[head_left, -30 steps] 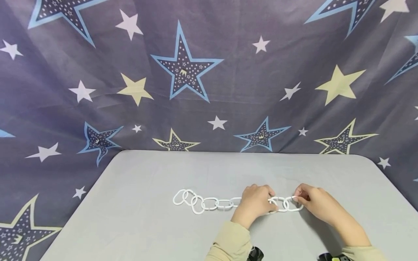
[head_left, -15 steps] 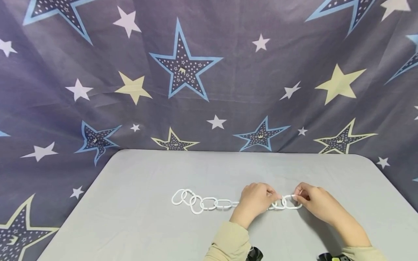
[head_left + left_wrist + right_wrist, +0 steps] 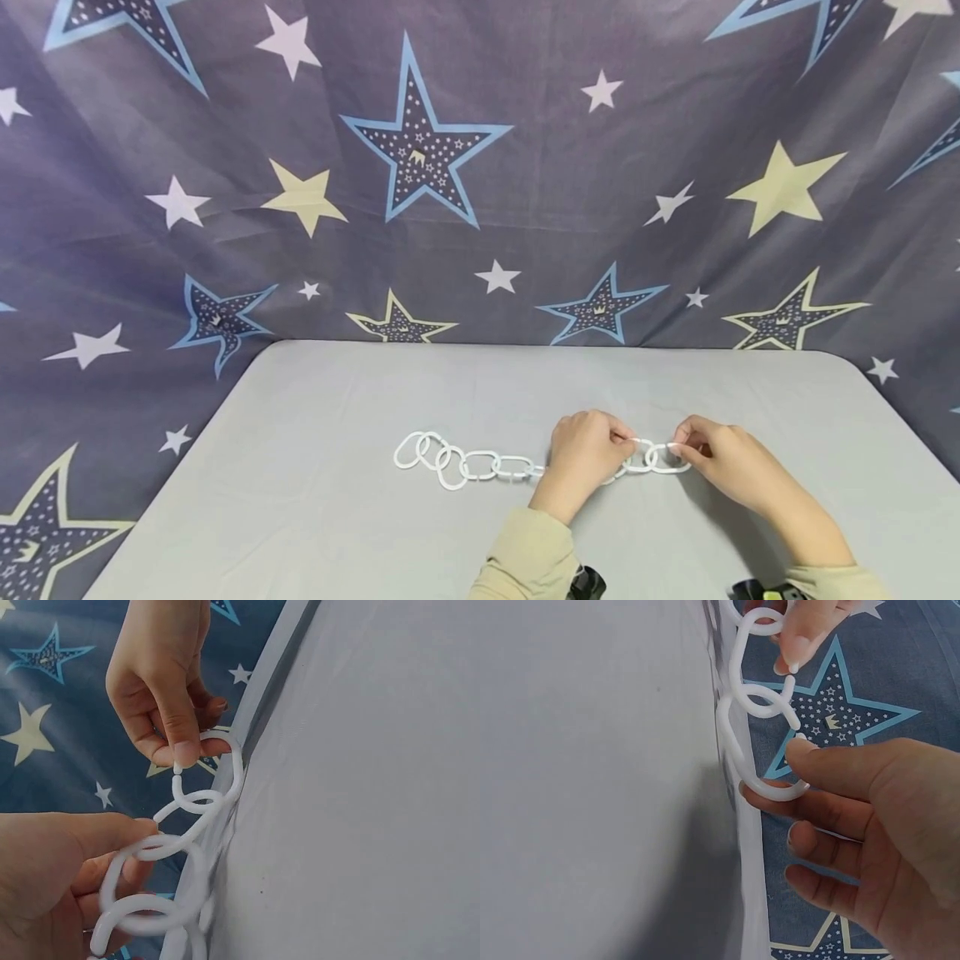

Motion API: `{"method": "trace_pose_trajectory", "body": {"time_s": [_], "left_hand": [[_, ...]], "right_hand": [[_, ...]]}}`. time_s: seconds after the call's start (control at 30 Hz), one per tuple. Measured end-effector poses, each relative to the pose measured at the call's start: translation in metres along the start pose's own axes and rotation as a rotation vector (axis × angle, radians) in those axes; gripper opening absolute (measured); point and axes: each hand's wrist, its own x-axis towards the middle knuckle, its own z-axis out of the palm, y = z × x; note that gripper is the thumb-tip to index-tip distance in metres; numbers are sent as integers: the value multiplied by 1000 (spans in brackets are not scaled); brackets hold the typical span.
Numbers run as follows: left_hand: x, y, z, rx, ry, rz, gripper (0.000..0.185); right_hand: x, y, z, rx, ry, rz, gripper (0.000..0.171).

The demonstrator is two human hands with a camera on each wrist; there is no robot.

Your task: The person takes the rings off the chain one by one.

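Lifting chain (image 3: 480, 464) higher than before.

1. The end link (image 3: 769, 776) of a white plastic chain (image 3: 754, 697) is pinched between thumb and forefinger of the right hand (image 3: 870, 832).
2. Above that link, the next links are gripped by the left hand (image 3: 802, 630).
3. Left of the chain, a grey table (image 3: 592, 787) is seen; behind it, star-printed cloth (image 3: 840, 712).
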Motion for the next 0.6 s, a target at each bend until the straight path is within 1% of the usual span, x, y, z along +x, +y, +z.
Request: {"method": "trace_pose_trajectory", "body": {"time_s": [0.1, 0.2, 0.3, 0.4, 0.5, 0.6], "left_hand": [[1, 1, 0, -27, 4, -1, 4], [2, 2, 0, -54, -6, -2, 4], [3, 3, -1, -78, -11, 6, 4], [3, 4, -2, -95, -4, 18, 5], [2, 3, -2, -99, 3, 28, 5], [1, 3, -2, -104, 11, 37, 6]], "right_hand": [[0, -1, -1, -6, 4, -2, 14], [0, -2, -3, -12, 30, -20, 13], [1, -2, -5, -28, 86, -60, 14], [2, -1, -5, -47, 150, -121, 16], [2, -1, -3, -61, 208, -177, 19], [3, -1, -1, -64, 252, -213, 22]]}}
